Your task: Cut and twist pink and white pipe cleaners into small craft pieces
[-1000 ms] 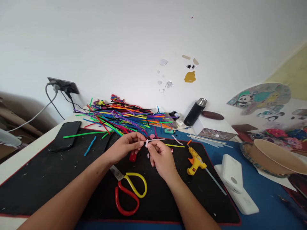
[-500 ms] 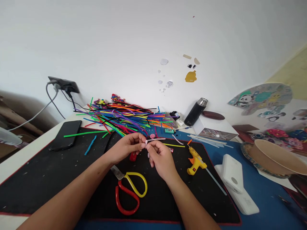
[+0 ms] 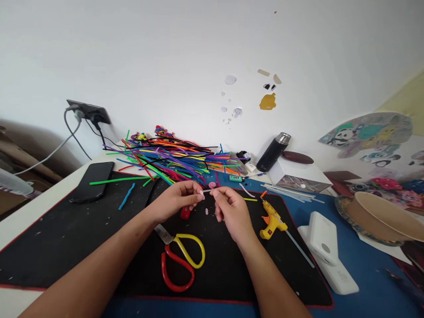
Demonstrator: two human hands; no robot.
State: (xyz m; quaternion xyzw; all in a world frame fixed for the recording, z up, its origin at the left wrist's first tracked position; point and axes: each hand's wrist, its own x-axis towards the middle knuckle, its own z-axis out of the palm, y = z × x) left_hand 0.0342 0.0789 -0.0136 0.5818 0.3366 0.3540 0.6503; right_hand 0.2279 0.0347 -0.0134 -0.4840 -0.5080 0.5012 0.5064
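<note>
A thin pale pink pipe cleaner (image 3: 207, 191) is stretched between my two hands over the black mat. My left hand (image 3: 180, 199) pinches its left end, where a small pale bit shows at the fingertips. From the other side my right hand (image 3: 232, 212) grips it between thumb and forefinger, hiding the rest. A pink coil (image 3: 212, 185) lies just behind the hands, and a small pale pink piece (image 3: 207, 211) rests on the mat between them. Nearer to me lie scissors (image 3: 183, 254) with one red and one yellow handle, their blades partly under my left forearm.
Behind the hands is a pile of coloured pipe cleaners (image 3: 175, 154). A yellow glue gun (image 3: 273, 221) lies to the right, near white power banks (image 3: 323, 238). A phone (image 3: 94, 181) sits left, a black flask (image 3: 273, 152) leans at the back, and glue sticks (image 3: 288, 192) lie before a box.
My hands have drawn slightly apart, and the pipe cleaner now spans the gap between them. The strand that stuck out over my right hand no longer shows. The view has shifted a little.
</note>
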